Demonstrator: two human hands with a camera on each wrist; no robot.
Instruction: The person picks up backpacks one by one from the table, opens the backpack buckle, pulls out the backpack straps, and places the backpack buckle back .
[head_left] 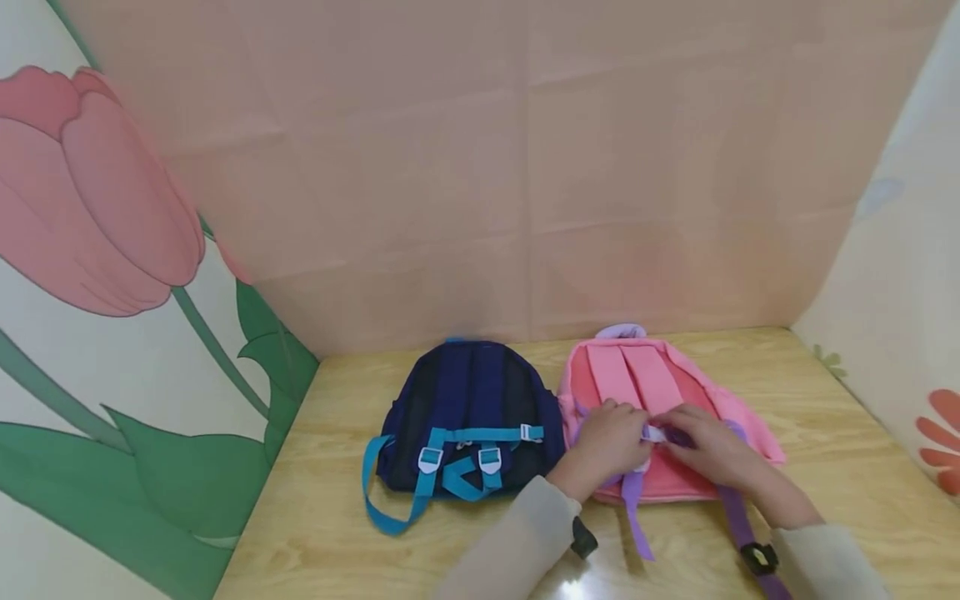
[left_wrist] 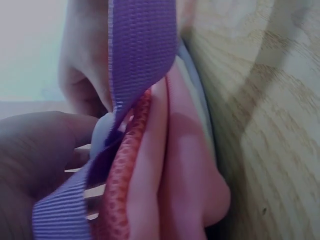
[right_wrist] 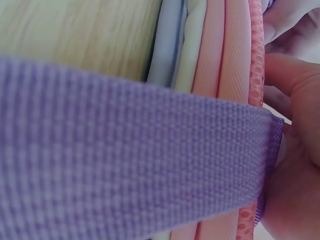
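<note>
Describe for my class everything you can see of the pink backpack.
The pink backpack lies on the wood-grain table, lilac handle away from the person, beside the navy backpack. It looks like soft fabric; two pink shoulder straps run down its upturned coral back panel, mesh-like up close. Purple webbing straps trail toward the person. The left hand and right hand hold a pale buckle over its middle. Its front is hidden.
</note>
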